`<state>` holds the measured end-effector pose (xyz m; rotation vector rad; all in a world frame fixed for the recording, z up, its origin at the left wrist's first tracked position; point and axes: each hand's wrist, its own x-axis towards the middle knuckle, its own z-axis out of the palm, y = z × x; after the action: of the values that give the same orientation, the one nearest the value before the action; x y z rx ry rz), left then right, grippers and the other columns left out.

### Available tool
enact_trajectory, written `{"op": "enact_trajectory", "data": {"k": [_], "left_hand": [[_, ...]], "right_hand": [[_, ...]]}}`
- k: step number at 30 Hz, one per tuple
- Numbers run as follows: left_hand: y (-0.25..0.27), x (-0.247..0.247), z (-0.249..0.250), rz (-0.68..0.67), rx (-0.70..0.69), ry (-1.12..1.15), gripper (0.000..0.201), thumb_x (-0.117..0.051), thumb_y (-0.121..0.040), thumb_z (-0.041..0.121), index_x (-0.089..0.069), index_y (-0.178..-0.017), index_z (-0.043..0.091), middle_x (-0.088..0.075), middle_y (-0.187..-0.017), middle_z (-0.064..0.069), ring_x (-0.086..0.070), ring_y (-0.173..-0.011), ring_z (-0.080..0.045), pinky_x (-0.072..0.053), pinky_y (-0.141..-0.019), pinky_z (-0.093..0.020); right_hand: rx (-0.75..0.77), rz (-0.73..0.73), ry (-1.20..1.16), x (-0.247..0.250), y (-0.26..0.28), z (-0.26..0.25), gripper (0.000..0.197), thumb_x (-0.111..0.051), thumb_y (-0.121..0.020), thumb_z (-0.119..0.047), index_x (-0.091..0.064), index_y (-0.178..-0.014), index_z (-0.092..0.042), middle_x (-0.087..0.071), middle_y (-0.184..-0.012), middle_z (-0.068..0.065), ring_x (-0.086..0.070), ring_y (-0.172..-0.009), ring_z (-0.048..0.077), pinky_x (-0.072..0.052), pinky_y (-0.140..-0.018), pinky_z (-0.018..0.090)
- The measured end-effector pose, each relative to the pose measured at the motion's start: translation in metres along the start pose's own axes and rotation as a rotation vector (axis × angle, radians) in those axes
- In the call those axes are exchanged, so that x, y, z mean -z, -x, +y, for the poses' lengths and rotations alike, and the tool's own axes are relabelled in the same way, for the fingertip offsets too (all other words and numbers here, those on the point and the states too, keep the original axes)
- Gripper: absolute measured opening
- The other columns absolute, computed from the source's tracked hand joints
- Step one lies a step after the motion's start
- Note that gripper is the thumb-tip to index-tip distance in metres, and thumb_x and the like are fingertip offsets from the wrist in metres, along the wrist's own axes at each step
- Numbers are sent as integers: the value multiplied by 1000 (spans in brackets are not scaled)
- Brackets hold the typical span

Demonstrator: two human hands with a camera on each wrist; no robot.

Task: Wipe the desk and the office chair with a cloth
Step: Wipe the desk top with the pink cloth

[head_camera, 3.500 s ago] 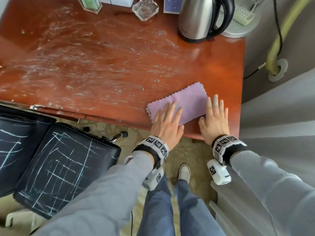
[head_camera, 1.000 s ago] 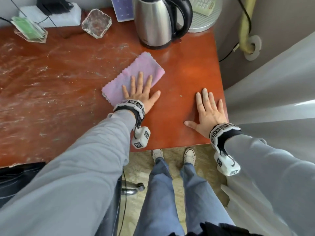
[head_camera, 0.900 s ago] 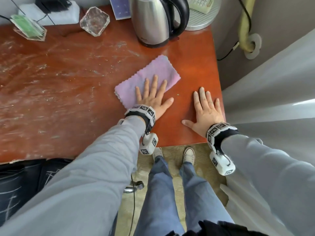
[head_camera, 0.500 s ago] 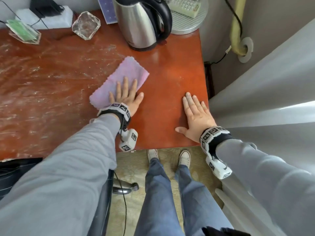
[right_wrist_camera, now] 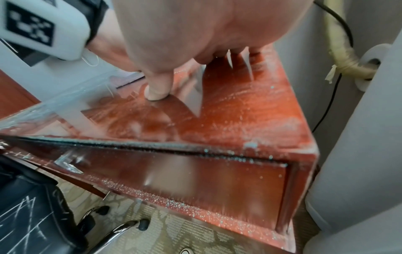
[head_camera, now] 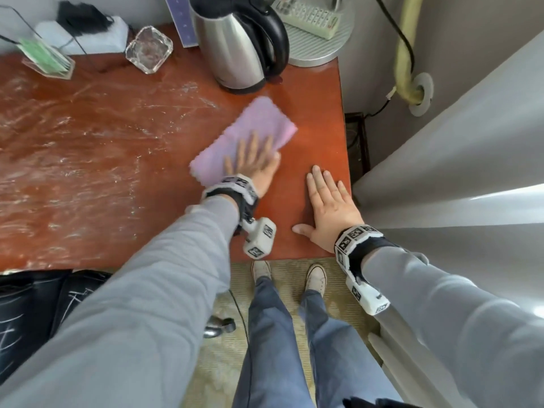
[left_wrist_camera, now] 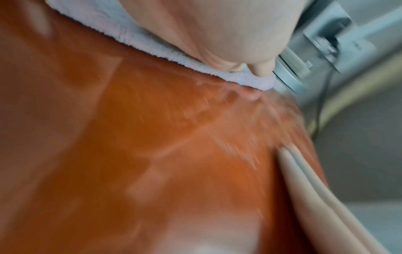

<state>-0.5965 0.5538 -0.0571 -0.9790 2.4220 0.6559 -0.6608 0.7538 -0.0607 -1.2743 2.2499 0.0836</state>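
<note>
A lilac cloth (head_camera: pixel 253 134) lies flat on the red-brown desk (head_camera: pixel 103 172), just in front of the kettle. My left hand (head_camera: pixel 253 163) presses on its near half with straight fingers; the hand is blurred. In the left wrist view the palm (left_wrist_camera: pixel 217 31) sits on the cloth's pale edge (left_wrist_camera: pixel 152 46). My right hand (head_camera: pixel 329 207) rests flat on the bare desk near the right edge, fingers spread, holding nothing. The right wrist view shows its thumb (right_wrist_camera: pixel 157 87) on the desk top (right_wrist_camera: pixel 239 111). The left of the desk is streaked white. The black office chair (head_camera: pixel 26 313) stands at lower left with white scratch marks.
A steel kettle (head_camera: pixel 235 45), a glass ashtray (head_camera: pixel 148 50), a clear card holder (head_camera: pixel 47 58) and a white box with cables (head_camera: pixel 82 33) line the desk's back. A remote lies on a round grey stand (head_camera: pixel 318 30). A grey curtain (head_camera: pixel 456 172) hangs right of the desk.
My left hand has slid the cloth to the right, nearer the kettle and my right hand. The right hand has stayed flat in the same place on the desk.
</note>
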Motion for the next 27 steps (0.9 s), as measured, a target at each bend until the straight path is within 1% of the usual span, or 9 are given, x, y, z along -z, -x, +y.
{"op": "enact_trajectory", "data": {"k": [2, 4, 9, 11, 14, 19, 21, 24, 27], "left_hand": [[-5, 10, -18, -9, 106, -17, 59, -9, -102, 62, 9, -156, 48, 20, -166, 13, 19, -153, -19, 7, -121, -58], [-5, 10, -8, -18, 114, -68, 65, -10, -100, 66, 14, -156, 45, 28, -163, 10, 26, -151, -22, 12, -120, -60], [3, -13, 90, -195, -262, -124, 63, -8, -98, 70, 8, -156, 50, 28, -162, 15, 29, -150, -19, 17, -118, -58], [4, -13, 105, -244, -331, -118, 60, -6, -99, 68, 4, -156, 50, 27, -162, 17, 28, -150, -17, 19, -118, -56], [1, -2, 73, -212, -326, -102, 56, -6, -101, 64, 2, -155, 52, 24, -163, 19, 26, -151, -14, 18, -119, -53], [-4, 28, -48, -73, 3, -93, 56, -9, -102, 63, 12, -153, 54, 28, -162, 17, 25, -151, -15, 12, -121, -55], [-2, 30, -64, -61, 54, -94, 59, -11, -101, 64, 14, -153, 52, 30, -162, 15, 27, -151, -17, 13, -120, -56], [-1, 23, -46, -86, 13, -48, 64, -9, -98, 69, 14, -154, 50, 32, -161, 12, 30, -149, -21, 17, -116, -59], [-2, 26, -56, -130, -155, -104, 58, -8, -100, 65, 11, -154, 53, 29, -162, 16, 26, -151, -18, 16, -119, -56]], "right_hand": [[-1, -1, -3, -1, 0, 0, 110, -39, -88, -75, 25, -152, -11, 34, -158, 4, 22, -149, 22, 7, -123, 42], [0, 2, -1, -3, -1, 1, 111, -39, -88, -75, 25, -152, -11, 34, -158, 4, 23, -149, 22, 7, -123, 42], [19, -28, 71, -5, -4, 2, 99, -36, -90, -67, 7, -157, -8, 12, -164, 13, 14, -151, 29, 9, -122, 45], [26, -55, 110, -5, -5, 2, 94, -34, -92, -63, 5, -157, -8, 8, -164, 14, 12, -151, 32, 9, -122, 47], [-4, -13, 33, -2, -2, -2, 101, -39, -90, -65, 12, -156, -8, 16, -164, 11, 15, -151, 28, 6, -123, 46], [-36, -8, 17, 7, -11, -26, 109, -47, -89, -67, 19, -154, -10, 29, -161, 6, 19, -150, 25, 4, -123, 48], [-15, -24, 31, 15, -27, -42, 109, -48, -89, -66, 19, -154, -10, 29, -161, 6, 18, -150, 24, 3, -123, 47], [-59, -39, 30, 28, -54, -67, 112, -50, -87, -67, 17, -155, -8, 27, -161, 8, 18, -151, 25, 2, -123, 47], [-138, -52, 22, 36, -76, -88, 118, -52, -84, -71, 17, -154, -6, 24, -162, 10, 16, -151, 27, 1, -123, 48]]}}
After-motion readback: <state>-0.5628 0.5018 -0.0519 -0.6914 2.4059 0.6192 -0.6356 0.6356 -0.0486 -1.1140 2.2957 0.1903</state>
